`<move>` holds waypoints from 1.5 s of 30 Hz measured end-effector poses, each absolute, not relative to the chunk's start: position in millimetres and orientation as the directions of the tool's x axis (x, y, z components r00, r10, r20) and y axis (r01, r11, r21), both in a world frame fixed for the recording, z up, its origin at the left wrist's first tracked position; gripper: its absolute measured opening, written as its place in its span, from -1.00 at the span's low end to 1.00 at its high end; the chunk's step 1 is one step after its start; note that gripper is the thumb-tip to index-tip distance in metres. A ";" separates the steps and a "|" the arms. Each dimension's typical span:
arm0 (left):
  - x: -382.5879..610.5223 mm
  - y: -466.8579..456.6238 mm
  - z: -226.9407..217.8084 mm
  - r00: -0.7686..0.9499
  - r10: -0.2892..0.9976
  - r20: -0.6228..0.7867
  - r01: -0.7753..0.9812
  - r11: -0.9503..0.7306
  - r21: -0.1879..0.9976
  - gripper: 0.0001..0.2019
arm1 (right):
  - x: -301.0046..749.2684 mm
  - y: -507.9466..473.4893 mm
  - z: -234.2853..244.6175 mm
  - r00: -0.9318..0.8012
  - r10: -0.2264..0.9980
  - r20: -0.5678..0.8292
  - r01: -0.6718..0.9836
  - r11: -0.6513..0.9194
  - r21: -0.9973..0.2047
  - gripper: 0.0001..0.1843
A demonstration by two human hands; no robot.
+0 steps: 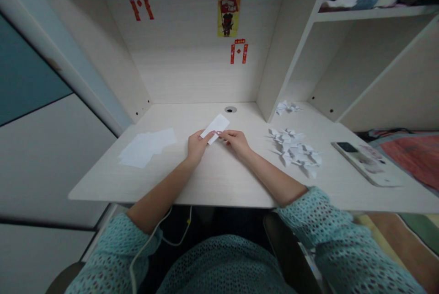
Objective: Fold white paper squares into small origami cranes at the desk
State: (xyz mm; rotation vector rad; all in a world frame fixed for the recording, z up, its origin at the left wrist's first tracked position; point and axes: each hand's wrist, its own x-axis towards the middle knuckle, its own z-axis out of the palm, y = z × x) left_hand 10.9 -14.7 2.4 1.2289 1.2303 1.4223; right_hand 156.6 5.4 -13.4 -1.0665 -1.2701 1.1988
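A folded white strip of paper (219,123) is held above the middle of the desk, tilted up to the right. My left hand (198,144) pinches its lower left side between thumb and fingers. At its lower right edge, my right hand (236,141) is closed on the same paper, the two thumbs close together. To the left lies a spread stack of white paper sheets (147,145). Right of my right forearm sits a pile of small folded white paper figures (295,147). Their exact shape is too small to make out.
A white phone-shaped device (366,163) lies at the right of the white desk (219,184). More folded paper pieces (288,108) sit behind, beside the upright divider (291,42). A round cable hole (231,109) is at the back. A white cable (147,243) crosses my left sleeve.
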 end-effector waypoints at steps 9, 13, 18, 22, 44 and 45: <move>8.9 -12.3 1.7 -0.120 0.984 0.134 0.032 -0.131 0.991 -0.62 | 156.4 3.9 -9.3 -0.007 0.996 0.088 -0.067 0.088 -0.994 -0.61; 7.3 -10.1 0.5 -0.067 0.992 0.103 0.042 -0.101 0.994 -0.58 | 158.7 6.7 -8.5 0.019 0.999 0.042 -0.104 0.044 -0.994 -0.63; 7.8 -9.8 -0.3 -0.065 0.995 0.081 0.056 -0.077 0.995 -0.58 | 167.7 15.6 -7.8 0.105 0.994 0.004 -0.176 0.023 -0.984 -0.64; 8.7 -10.5 0.0 -0.076 0.995 0.068 0.054 -0.064 0.996 -0.60 | 171.3 18.9 -7.4 0.132 0.991 -0.004 -0.207 0.023 -0.978 -0.64; 11.3 -10.1 -0.5 -0.031 0.997 0.072 0.047 -0.070 0.996 -0.57 | 164.4 18.1 -8.5 0.223 0.973 0.049 -0.373 0.132 -0.919 -0.73; 11.0 -10.0 -1.0 -0.028 0.997 0.077 0.053 -0.076 0.996 -0.57 | 165.4 19.7 -8.9 0.240 0.969 0.051 -0.379 0.142 -0.915 -0.72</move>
